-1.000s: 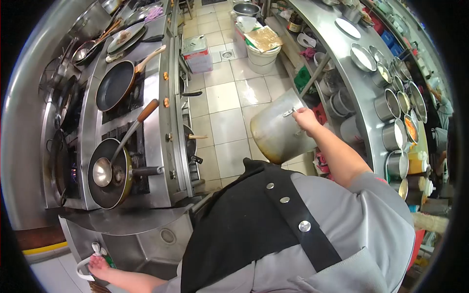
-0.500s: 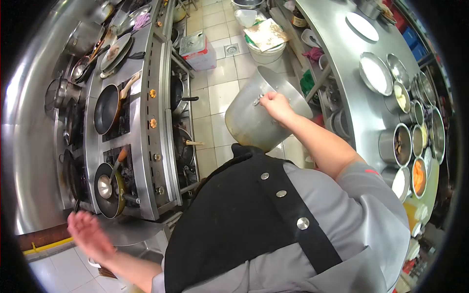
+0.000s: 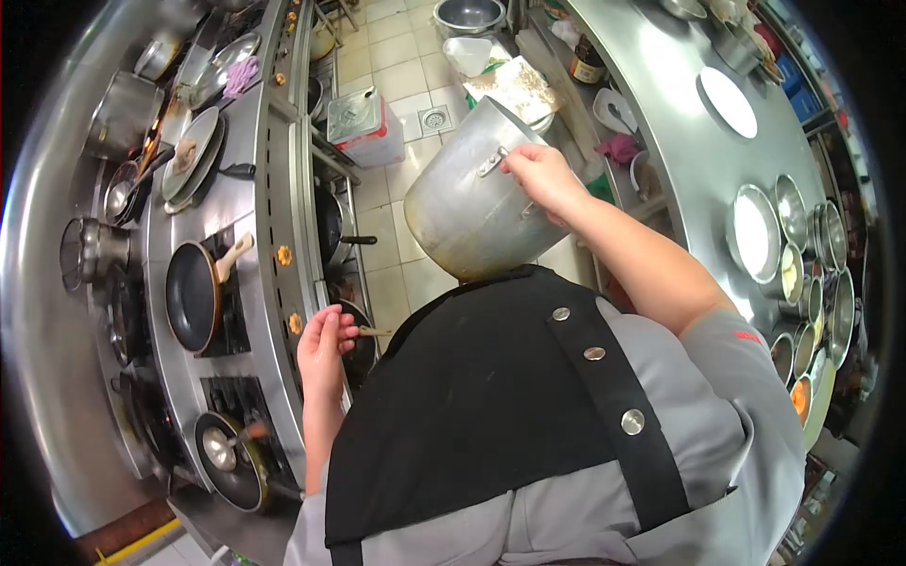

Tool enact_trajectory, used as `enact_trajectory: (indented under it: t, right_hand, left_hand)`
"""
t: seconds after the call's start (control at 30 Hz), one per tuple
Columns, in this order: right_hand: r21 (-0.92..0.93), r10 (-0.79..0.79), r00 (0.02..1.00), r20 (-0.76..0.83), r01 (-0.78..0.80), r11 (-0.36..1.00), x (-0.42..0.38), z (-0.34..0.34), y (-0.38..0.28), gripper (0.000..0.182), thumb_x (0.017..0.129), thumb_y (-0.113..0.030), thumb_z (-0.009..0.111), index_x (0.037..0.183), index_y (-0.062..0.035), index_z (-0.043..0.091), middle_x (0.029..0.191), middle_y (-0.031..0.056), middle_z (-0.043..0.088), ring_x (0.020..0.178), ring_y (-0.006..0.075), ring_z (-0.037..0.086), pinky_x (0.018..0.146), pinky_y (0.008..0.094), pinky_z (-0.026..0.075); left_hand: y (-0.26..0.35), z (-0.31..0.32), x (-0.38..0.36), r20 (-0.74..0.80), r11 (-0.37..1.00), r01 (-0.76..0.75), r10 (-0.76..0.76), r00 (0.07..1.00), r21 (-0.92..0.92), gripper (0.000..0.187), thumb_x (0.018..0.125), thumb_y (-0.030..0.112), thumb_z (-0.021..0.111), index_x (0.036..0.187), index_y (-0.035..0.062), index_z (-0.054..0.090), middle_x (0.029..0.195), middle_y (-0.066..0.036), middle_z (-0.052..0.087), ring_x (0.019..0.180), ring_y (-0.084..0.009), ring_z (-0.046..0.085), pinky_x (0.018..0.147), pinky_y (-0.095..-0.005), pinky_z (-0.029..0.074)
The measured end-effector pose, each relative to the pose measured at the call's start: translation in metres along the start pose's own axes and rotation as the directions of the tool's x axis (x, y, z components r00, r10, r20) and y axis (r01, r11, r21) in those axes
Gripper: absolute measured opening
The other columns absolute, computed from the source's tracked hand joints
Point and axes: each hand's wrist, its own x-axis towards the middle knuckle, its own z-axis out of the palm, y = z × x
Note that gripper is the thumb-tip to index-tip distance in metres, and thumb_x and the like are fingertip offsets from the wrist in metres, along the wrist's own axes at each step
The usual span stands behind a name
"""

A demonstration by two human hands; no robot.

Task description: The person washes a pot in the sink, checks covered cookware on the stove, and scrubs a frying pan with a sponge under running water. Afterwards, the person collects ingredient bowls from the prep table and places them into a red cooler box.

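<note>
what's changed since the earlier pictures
The left hand has left the white tap by the sink and moved forward beside the stove, empty. The big pot has swung leftward in front of the body. The right hand still grips its handle. Ladle stays in its pan.

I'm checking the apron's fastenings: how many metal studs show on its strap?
3, in a slanting line on the strap: the upper stud, the middle stud and the lower stud. Others may be hidden.
</note>
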Motion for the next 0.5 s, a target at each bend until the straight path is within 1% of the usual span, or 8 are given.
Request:
enact_trajectory:
  t: [0.03,0.13,0.23,0.33,0.37,0.43,0.47,0.5]
  right_hand:
    - [0.015,0.007,1.0,-0.008,-0.007,1.0,0.011,0.001,-0.013,0.016,0.085,-0.017,0.058,0.082,-0.0034,0.066,0.064,-0.004,0.049,0.058,0.0062,0.04,0.054,0.0251,0.032]
    - [0.0,0.005,1.0,0.009,-0.005,1.0,0.045,0.003,-0.025,0.025,0.083,-0.025,0.064,0.086,-0.0019,0.071,0.077,0.0054,0.066,0.071,0.0146,0.057,0.067,0.0318,0.046]
    - [0.015,-0.011,0.999,0.044,0.011,1.0,0.073,0.009,-0.036,0.023,0.083,-0.025,0.064,0.085,-0.0023,0.07,0.075,0.0055,0.065,0.071,0.0141,0.057,0.066,0.0317,0.046]
    - [0.034,-0.042,0.996,0.081,0.039,0.999,0.115,0.015,-0.043,0.025,0.089,-0.028,0.065,0.083,-0.0045,0.066,0.071,-0.0019,0.053,0.066,0.0072,0.045,0.058,0.0267,0.037]
    - [0.04,-0.044,0.99,0.137,0.039,0.998,0.129,0.012,-0.048,0.027,0.09,-0.03,0.064,0.084,-0.0038,0.065,0.072,-0.0011,0.054,0.066,0.0081,0.048,0.058,0.0273,0.038]
    - [0.102,0.038,0.977,0.21,-0.06,0.993,0.165,0.014,-0.043,0.024,0.085,-0.026,0.062,0.084,-0.0023,0.065,0.068,0.0024,0.056,0.063,0.012,0.051,0.056,0.0311,0.041]
    - [0.13,0.071,0.966,0.248,-0.106,0.986,0.184,0.014,-0.043,0.023,0.083,-0.024,0.061,0.083,-0.0015,0.065,0.066,0.0042,0.057,0.062,0.014,0.052,0.055,0.033,0.042]
    - [0.151,0.055,0.958,0.281,-0.101,0.983,0.199,0.012,-0.045,0.022,0.083,-0.024,0.061,0.081,-0.002,0.064,0.065,0.004,0.056,0.061,0.0141,0.052,0.054,0.0331,0.042]
  left_hand:
    - [0.006,0.005,0.023,0.018,0.999,0.02,-0.021,1.0,0.025,0.025,0.1,0.024,0.057,0.115,0.0045,0.061,0.095,-0.002,0.067,0.078,-0.0081,0.063,0.068,-0.0214,0.048]
    - [0.024,0.017,0.083,0.103,0.99,0.03,-0.044,0.994,0.137,0.026,0.1,0.025,0.058,0.116,0.0048,0.061,0.096,-0.002,0.067,0.079,-0.0077,0.063,0.068,-0.0212,0.047]
    - [0.054,0.04,0.116,0.108,0.984,0.059,-0.078,0.991,0.167,0.027,0.1,0.026,0.058,0.117,0.0049,0.06,0.096,-0.002,0.067,0.08,-0.0071,0.063,0.069,-0.0207,0.047]
    - [0.069,0.059,0.145,0.108,0.976,0.082,-0.106,0.989,0.202,0.027,0.1,0.025,0.057,0.116,0.0048,0.06,0.096,-0.001,0.067,0.08,-0.007,0.062,0.069,-0.0206,0.047]
    - [0.072,0.068,0.152,0.098,0.971,0.092,-0.116,0.989,0.219,0.026,0.1,0.025,0.057,0.116,0.0048,0.06,0.095,-0.001,0.067,0.08,-0.007,0.062,0.069,-0.0206,0.047]
    - [0.08,0.088,0.161,0.074,0.966,0.108,-0.129,0.989,0.235,0.025,0.1,0.024,0.057,0.116,0.0049,0.06,0.095,-0.001,0.067,0.08,-0.0074,0.063,0.069,-0.0212,0.048]
    - [0.083,0.099,0.166,0.06,0.972,0.118,-0.133,0.989,0.206,0.025,0.1,0.024,0.057,0.116,0.0049,0.06,0.095,-0.001,0.067,0.08,-0.0076,0.063,0.069,-0.0213,0.048]
    - [0.087,0.109,0.17,0.047,0.976,0.122,-0.133,0.99,0.18,0.025,0.1,0.024,0.057,0.116,0.005,0.06,0.096,-0.001,0.068,0.08,-0.0078,0.063,0.069,-0.0215,0.048]
